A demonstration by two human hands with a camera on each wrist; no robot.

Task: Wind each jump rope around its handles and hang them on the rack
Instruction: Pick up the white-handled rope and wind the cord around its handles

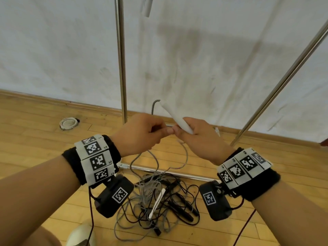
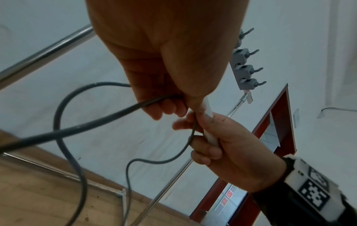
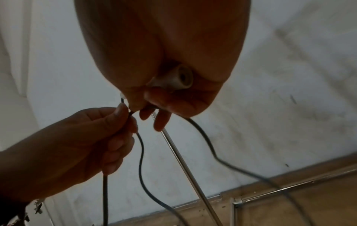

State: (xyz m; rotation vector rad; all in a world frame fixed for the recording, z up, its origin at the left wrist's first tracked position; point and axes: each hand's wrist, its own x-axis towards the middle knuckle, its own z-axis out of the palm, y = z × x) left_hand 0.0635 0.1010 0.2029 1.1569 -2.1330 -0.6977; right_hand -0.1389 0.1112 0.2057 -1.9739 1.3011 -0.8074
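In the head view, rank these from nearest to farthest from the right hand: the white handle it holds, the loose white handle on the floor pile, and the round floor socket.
1. white handle: gripped in the right hand itself.
2. loose white handle: below the hands, in the tangle of ropes on the floor.
3. round floor socket: far left, beyond the left hand.

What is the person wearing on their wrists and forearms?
Bare forearms, no sleeves. Each wrist has a black fabric wristband wrapped with white blocks printed with black square marker codes. A black camera box with its own marker hangs under each wrist, trailing a thin dark red cable.
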